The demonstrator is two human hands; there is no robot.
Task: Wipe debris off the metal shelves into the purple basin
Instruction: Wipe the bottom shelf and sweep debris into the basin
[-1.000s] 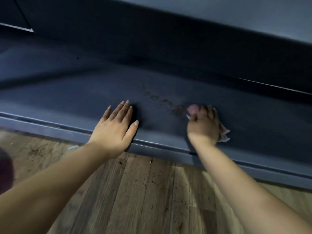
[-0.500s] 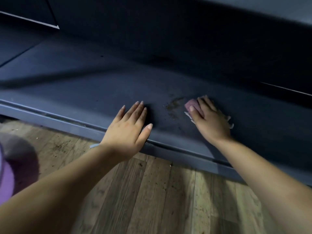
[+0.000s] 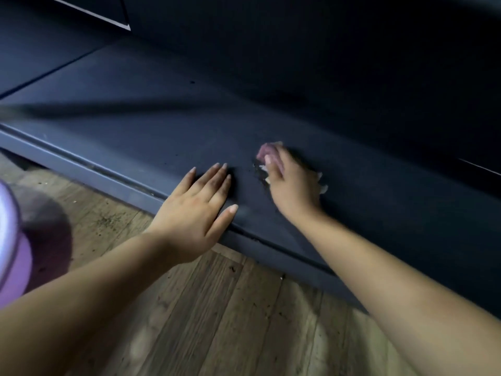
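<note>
A dark grey metal shelf (image 3: 151, 126) runs low across the view, just above the floor. My left hand (image 3: 200, 210) lies flat on its front lip with the fingers straight. My right hand (image 3: 291, 183) presses a pink and white cloth (image 3: 264, 152) onto the shelf, fingers curled over it; most of the cloth is hidden under the hand. A small dark patch of debris (image 3: 257, 168) shows at the cloth's left edge, between the two hands. The purple basin (image 3: 10, 245) stands on the floor at the left edge, only partly in view.
Worn wooden floorboards (image 3: 217, 321) with scattered crumbs lie in front of the shelf. Behind the shelf rises a dark back panel (image 3: 325, 63). A seam (image 3: 46, 74) between shelf sections runs at the upper left.
My right hand has pushed the cloth leftward over the debris streak, closing the gap to my left hand. The streak is mostly gone. The view shifted, showing more of the basin.
</note>
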